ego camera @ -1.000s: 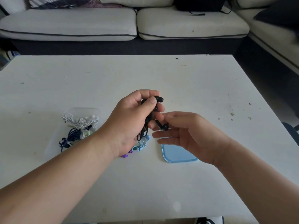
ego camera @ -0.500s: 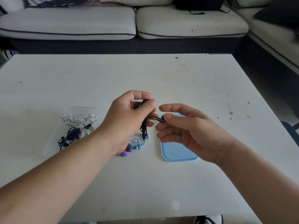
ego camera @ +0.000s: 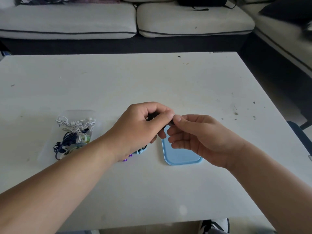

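Note:
My left hand (ego camera: 140,130) is curled round a bundle of black earphones (ego camera: 151,117), most of it hidden inside the fist. My right hand (ego camera: 194,135) meets it from the right and pinches the black end of the cord between thumb and forefinger, with the other fingers loosely bent. Both hands hover just above the white table (ego camera: 168,81), over the far end of a light blue lid (ego camera: 180,154). A clear plastic box (ego camera: 70,132) at the left holds several tangled earphones in white, dark blue and green.
A light blue coiled earphone (ego camera: 141,151) and purple earbuds (ego camera: 126,158) lie on the table under my left wrist. A pale sofa (ego camera: 118,19) runs along the far side and the right. A shoe (ego camera: 214,225) shows below the table's near edge.
Both hands have dropped slightly toward the table. The black cord that hung below my left hand is now gathered into the fist, and my right fingers have closed on its end.

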`<action>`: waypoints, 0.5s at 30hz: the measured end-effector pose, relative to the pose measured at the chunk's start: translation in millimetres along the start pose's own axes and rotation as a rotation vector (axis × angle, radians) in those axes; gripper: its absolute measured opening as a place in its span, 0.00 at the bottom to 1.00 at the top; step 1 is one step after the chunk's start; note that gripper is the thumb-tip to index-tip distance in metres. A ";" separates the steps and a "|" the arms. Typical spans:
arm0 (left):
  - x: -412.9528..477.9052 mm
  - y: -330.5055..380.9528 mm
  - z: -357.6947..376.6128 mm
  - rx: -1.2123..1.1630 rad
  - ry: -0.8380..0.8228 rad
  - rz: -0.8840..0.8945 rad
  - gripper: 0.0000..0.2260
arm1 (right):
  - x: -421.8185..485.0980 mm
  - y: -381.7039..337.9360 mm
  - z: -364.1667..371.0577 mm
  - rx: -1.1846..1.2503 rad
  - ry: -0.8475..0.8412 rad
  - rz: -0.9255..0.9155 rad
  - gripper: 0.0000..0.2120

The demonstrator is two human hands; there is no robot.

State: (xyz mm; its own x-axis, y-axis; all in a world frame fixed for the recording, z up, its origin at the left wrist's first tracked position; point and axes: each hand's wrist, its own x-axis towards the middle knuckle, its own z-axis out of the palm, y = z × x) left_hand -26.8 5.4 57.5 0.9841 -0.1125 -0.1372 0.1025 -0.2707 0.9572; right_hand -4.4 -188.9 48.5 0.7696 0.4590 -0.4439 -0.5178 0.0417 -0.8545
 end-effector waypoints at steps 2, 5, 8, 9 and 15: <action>1.7 0.6 1.0 0.037 -0.028 0.034 0.04 | -1.7 1.2 -4.5 0.003 0.006 0.003 0.17; 5.1 1.1 2.8 0.101 -0.080 0.037 0.05 | -4.9 2.6 -10.3 -0.023 0.032 0.015 0.16; 7.7 1.1 9.5 0.117 -0.046 -0.017 0.03 | -6.2 2.2 -16.5 -0.065 0.174 0.016 0.19; 8.7 0.2 11.5 0.103 -0.009 -0.042 0.01 | -5.1 2.0 -20.2 -0.086 0.266 0.009 0.20; 11.7 -6.1 18.6 0.027 0.107 -0.136 0.01 | 14.8 22.8 -40.6 -0.638 0.561 -0.024 0.09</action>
State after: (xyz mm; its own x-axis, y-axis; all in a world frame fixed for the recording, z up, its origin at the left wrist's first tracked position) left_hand -18.6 -12.1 45.3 0.9713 0.0290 -0.2360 0.2335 -0.3027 0.9240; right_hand 10.3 -217.1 11.5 0.9363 -0.0507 -0.3474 -0.3183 -0.5402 -0.7790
